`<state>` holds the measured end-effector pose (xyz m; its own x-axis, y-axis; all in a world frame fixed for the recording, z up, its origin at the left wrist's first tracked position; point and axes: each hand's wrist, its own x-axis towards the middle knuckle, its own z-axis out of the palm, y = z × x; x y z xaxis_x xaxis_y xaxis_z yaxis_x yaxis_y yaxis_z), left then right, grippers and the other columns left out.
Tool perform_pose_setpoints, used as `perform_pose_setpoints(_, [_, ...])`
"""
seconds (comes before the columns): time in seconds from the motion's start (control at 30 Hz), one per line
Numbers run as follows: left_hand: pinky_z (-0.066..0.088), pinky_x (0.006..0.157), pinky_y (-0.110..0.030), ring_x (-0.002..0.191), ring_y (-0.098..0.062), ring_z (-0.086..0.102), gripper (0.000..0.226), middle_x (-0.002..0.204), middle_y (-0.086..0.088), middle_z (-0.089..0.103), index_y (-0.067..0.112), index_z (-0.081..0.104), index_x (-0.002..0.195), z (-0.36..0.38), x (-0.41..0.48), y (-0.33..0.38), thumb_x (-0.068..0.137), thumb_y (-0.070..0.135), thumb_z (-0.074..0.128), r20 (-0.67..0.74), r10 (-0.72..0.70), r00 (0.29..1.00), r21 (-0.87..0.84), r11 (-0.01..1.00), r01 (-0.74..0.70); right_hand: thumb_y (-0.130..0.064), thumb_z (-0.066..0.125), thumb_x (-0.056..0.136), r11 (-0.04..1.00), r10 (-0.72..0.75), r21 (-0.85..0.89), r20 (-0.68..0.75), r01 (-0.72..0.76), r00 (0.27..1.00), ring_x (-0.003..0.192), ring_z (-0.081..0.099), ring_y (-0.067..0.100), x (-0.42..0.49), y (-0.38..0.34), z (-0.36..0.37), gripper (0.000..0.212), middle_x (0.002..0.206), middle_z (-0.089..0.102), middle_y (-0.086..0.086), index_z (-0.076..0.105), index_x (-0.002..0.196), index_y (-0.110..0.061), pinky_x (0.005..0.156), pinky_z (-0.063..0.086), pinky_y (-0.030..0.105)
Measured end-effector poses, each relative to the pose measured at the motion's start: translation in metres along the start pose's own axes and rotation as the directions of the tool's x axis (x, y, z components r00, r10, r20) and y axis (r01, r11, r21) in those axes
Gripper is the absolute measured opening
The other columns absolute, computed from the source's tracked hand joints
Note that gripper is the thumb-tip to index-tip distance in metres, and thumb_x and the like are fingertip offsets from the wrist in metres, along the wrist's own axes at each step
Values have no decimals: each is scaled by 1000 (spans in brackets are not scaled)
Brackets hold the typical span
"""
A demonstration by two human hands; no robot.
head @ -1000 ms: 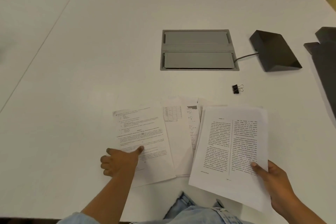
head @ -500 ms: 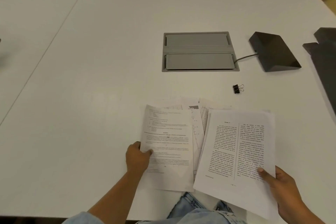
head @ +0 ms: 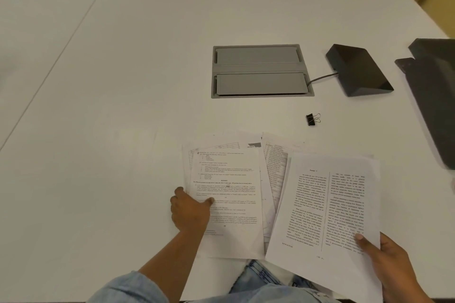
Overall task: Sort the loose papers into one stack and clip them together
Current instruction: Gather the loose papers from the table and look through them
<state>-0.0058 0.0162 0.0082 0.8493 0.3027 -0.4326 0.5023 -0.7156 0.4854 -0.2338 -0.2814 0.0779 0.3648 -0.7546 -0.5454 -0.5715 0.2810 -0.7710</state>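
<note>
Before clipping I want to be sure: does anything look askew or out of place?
The loose sheets fan out crookedly on the table under the left hand, while the right hand holds the two-column page apart, overhanging the edge. The binder clip lies unused.
</note>
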Motion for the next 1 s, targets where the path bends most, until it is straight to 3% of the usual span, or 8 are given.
perform_pose_setpoints(0.13, [58, 83, -46, 103, -36, 67, 60, 119, -10, 67, 12, 52, 121, -2, 4, 1, 74, 33, 83, 51, 23, 998, -73, 997, -19, -9, 66, 89, 1000, -1, 0, -11, 1, 1000, 104, 64, 37, -1, 2, -1, 30, 98, 69, 11, 66, 118, -3, 96, 45, 44])
perform_pose_setpoints(0.27, [57, 82, -41, 96, -32, 68, 31, 108, -9, 71, 12, 63, 116, -4, 4, 0, 96, 34, 56, 9, 72, 997, -90, 993, -71, -8, 66, 89, 1000, 7, 18, -6, -7, 1000, 102, 64, 36, -1, 1, 0, 29, 100, 69, 12, 66, 118, -2, 96, 46, 44])
perform_pose_setpoints(0.4, [55, 72, -37, 82, -29, 67, 35, 81, -4, 67, 12, 64, 85, -9, 6, -5, 102, 35, 44, 14, 129, 992, -109, 986, -127, -9, 66, 89, 1000, 12, 19, -7, -12, 1000, 99, 65, 35, 1, 3, 2, 29, 93, 69, 1, 66, 117, -3, 93, 47, 43])
perform_pose_setpoints(0.53, [58, 79, -39, 89, -27, 70, 40, 98, -4, 75, 17, 70, 114, -9, 8, -12, 104, 38, 37, -1, 166, 986, -112, 980, -165, -8, 66, 89, 1000, 15, 18, 1, -15, 1000, 95, 66, 31, 0, 1, 8, 24, 80, 74, -10, 67, 113, -8, 94, 47, 43])
perform_pose_setpoints(0.63, [60, 79, -38, 90, -25, 71, 35, 108, 3, 74, 27, 60, 134, -12, 4, -10, 101, 29, 48, -22, 210, 977, -147, 966, -211, -6, 65, 89, 1000, 3, 30, 19, -3, 1000, 87, 64, 19, 0, -2, 11, 22, 68, 74, -19, 67, 109, -12, 92, 45, 38])
perform_pose_setpoints(0.8, [60, 78, -35, 84, -25, 70, 43, 94, -5, 70, 18, 58, 128, -10, 4, 0, 88, 15, 71, 12, 141, 990, -268, 954, -133, -3, 64, 90, 999, -10, 45, 18, 9, 1000, 97, 62, 31, 5, -1, 15, 30, 90, 66, -4, 64, 119, 0, 94, 43, 38])
perform_pose_setpoints(0.93, [61, 80, -42, 87, -25, 71, 14, 97, -3, 73, 13, 67, 106, -8, 7, 7, 94, 17, 62, 125, 161, 979, -310, 944, -116, -4, 63, 90, 999, -9, 32, 19, 8, 1000, 99, 62, 32, 6, -2, 15, 29, 90, 66, -4, 64, 119, -1, 93, 43, 39])
perform_pose_setpoints(1.0, [60, 82, -45, 91, -27, 70, 19, 105, -5, 72, 13, 63, 111, -8, 8, 8, 99, 25, 55, 119, 206, 971, -282, 945, -166, -5, 64, 90, 1000, -11, 25, 14, 11, 1000, 98, 62, 32, 7, -2, 14, 29, 91, 67, -2, 64, 119, -2, 93, 43, 40])
